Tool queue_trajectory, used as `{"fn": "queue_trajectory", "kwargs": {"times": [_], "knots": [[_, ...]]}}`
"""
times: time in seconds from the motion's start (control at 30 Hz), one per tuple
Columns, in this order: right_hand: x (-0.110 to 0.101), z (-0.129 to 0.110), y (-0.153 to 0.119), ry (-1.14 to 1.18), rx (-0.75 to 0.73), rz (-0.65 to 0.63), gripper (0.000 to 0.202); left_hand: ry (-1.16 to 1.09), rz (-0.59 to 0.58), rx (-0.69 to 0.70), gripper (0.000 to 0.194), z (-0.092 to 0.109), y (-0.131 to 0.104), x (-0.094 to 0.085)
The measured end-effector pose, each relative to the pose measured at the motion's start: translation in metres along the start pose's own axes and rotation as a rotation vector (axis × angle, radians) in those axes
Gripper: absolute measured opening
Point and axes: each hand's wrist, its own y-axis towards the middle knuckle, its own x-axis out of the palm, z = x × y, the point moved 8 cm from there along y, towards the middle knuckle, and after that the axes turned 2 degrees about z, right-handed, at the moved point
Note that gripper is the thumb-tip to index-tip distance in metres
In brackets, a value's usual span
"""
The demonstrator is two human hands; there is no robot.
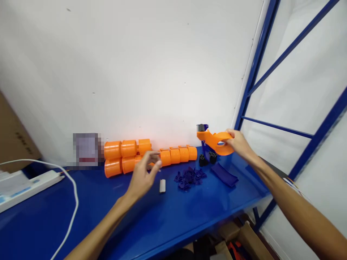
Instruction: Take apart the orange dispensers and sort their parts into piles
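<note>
My right hand [238, 142] grips an orange tape dispenser frame [210, 138] by its ring end, above the right part of the table. A black roller shows at the frame's far tip, beside dark blue pieces [205, 150]; whether these are joined to the frame I cannot tell. My left hand [146, 171] hovers in front of the row of orange frames [175, 156], fingers curved and thumb apart, with nothing visible between them. Just right of it lies a small pale block [162, 186]. A heap of small dark blue parts [189, 177] sits between the two hands.
Black rollers [213, 157] and a curved blue plate [224, 174] lie at the right of the blue table [168, 224]. Stacked orange cylinders [113, 150] line the wall. A power strip [32, 186] and white cable [76, 195] occupy the left. Blue rack posts [255, 65] rise at right.
</note>
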Motion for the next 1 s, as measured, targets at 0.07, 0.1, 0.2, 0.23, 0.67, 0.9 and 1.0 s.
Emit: {"fn": "queue_trajectory", "kwargs": {"times": [0.07,0.1,0.2,0.23,0.67,0.9,1.0], "knots": [[0.049,-0.015,-0.011,0.321,0.046,-0.123,0.013,-0.144,-0.060,-0.057,0.042,-0.003,-0.005,0.012],[0.074,-0.026,-0.017,0.447,0.066,-0.196,0.013,-0.203,-0.090,-0.080,0.050,-0.004,-0.008,0.017],[0.142,-0.063,-0.037,0.739,0.125,-0.481,0.012,-0.322,-0.049,-0.153,0.059,-0.012,-0.009,0.018],[0.161,-0.075,-0.044,0.819,0.150,-0.584,0.012,-0.367,-0.012,-0.181,0.058,-0.015,-0.008,0.015],[0.267,-0.091,-0.106,1.153,0.573,-1.048,0.019,-0.936,0.067,-0.580,0.048,-0.020,-0.002,0.012],[0.223,-0.080,-0.073,0.953,0.168,-0.610,0.028,-0.725,0.284,-0.572,0.046,-0.037,-0.001,-0.009],[0.196,-0.090,-0.067,0.701,-0.167,-0.298,0.039,-0.663,0.350,-0.479,0.045,-0.038,0.001,-0.013]]}}
